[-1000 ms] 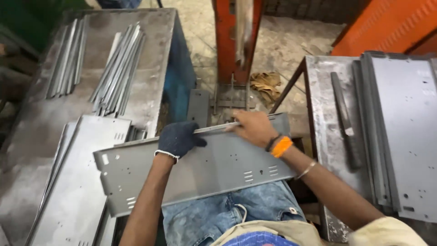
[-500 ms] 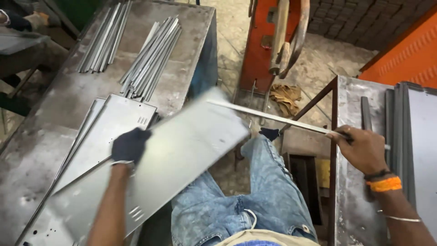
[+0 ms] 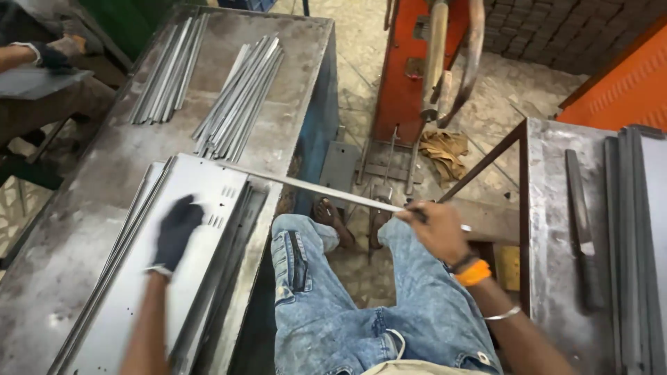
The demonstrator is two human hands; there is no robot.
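My gloved left hand (image 3: 177,232) lies open and flat on the top panel (image 3: 174,271) of the bench stack, while my right hand (image 3: 436,229) grips the strip (image 3: 319,189), whose long axis slants up-left toward that panel's far corner.

- Soft, even light fills the scene, with no single lamp to be made out; shadows are faint and diffuse.
- The steel bench (image 3: 83,229) gives back a dull, patchy sheen just beside the left hand (image 3: 177,229).
- The pale metal panel (image 3: 174,278) under that hand is the brightest surface, mildly glaring but not blown out.
- The left hand is smeared by motion blur; its glove edges are soft.
- The right hand (image 3: 438,229) is sharper, and the thin metal strip (image 3: 313,186) it grips reads as a crisp bright line.
- Straight edges far from both hands bow slightly near the frame's borders.
- The top left corner, well apart from the hands, is dim.
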